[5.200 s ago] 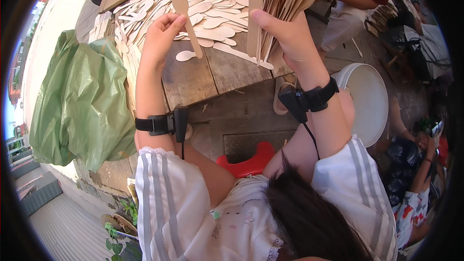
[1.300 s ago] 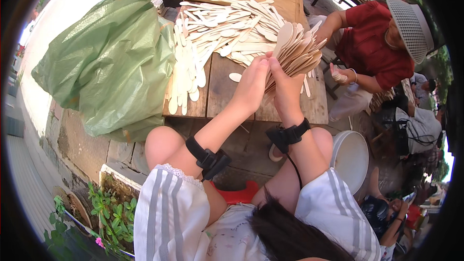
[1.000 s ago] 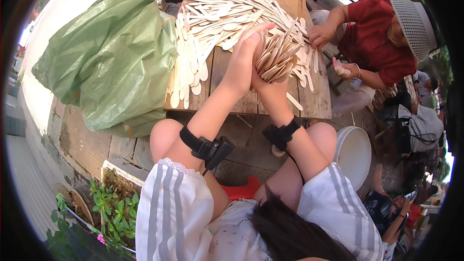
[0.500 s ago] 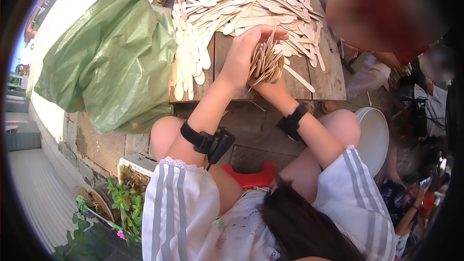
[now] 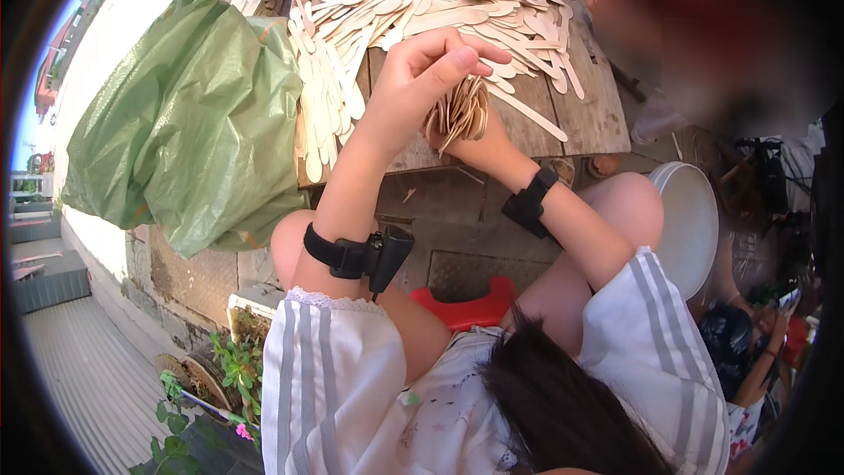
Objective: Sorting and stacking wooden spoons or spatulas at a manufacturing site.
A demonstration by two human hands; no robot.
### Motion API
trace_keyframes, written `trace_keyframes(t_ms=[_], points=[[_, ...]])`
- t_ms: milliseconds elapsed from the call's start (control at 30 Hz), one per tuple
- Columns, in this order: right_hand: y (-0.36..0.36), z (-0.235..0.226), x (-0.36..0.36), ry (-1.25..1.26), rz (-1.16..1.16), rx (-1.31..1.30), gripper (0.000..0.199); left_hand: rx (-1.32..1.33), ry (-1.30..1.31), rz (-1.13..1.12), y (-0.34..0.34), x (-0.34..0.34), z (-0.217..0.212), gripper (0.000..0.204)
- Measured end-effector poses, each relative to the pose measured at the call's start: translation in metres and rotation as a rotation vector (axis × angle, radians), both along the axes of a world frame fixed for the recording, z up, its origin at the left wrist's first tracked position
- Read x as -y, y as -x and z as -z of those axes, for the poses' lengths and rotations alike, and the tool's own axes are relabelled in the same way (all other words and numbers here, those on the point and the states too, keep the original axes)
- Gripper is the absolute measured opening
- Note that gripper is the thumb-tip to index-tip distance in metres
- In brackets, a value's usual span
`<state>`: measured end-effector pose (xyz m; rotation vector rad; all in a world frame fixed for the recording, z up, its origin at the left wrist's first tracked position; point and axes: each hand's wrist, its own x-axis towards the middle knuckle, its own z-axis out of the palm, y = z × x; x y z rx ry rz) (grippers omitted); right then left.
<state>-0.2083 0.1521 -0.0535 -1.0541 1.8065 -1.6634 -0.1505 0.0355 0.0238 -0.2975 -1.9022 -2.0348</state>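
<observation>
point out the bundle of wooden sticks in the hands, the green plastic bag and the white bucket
bundle of wooden sticks (image 5: 462, 113), head view, on the fanned stick ends
green plastic bag (image 5: 202, 123), head view, on its crumpled middle
white bucket (image 5: 690, 224), head view, on its pale top

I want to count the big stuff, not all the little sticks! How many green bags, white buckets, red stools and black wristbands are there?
Green bag: 1
White bucket: 1
Red stool: 1
Black wristbands: 2, one on the left arm, one on the right arm
Total: 5
</observation>
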Motion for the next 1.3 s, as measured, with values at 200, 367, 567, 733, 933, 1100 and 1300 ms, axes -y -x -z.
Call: trace_keyframes(t_ms=[200,367,567,733,933,1100,1300], points=[[-0.003,0.003,0.002,-0.008,0.006,-0.078,0.044,-0.006,0.017,-0.003,-0.002,-0.002,0.007,0.03],[-0.002,0.003,0.004,0.034,-0.005,-0.078,0.042,0.029,-0.14,-0.081,-0.001,-0.005,0.016,0.026],[-0.002,0.005,0.004,0.058,-0.041,-0.212,0.037,-0.053,0.434,-0.062,-0.006,0.01,0.009,0.024],[-0.003,0.004,0.008,0.148,0.084,-0.146,0.037,-0.321,0.596,-0.259,-0.005,-0.012,-0.002,0.031],[0.002,0.005,0.011,0.225,0.092,-0.14,0.037,-0.292,0.557,-0.406,0.002,-0.017,0.003,0.015],[0.004,0.012,0.016,0.228,0.008,0.01,0.04,-0.336,0.578,-0.427,0.01,-0.01,0.014,0.014],[0.004,0.009,0.014,0.228,-0.022,0.095,0.043,-0.309,0.593,-0.431,0.009,-0.008,0.013,0.015]])
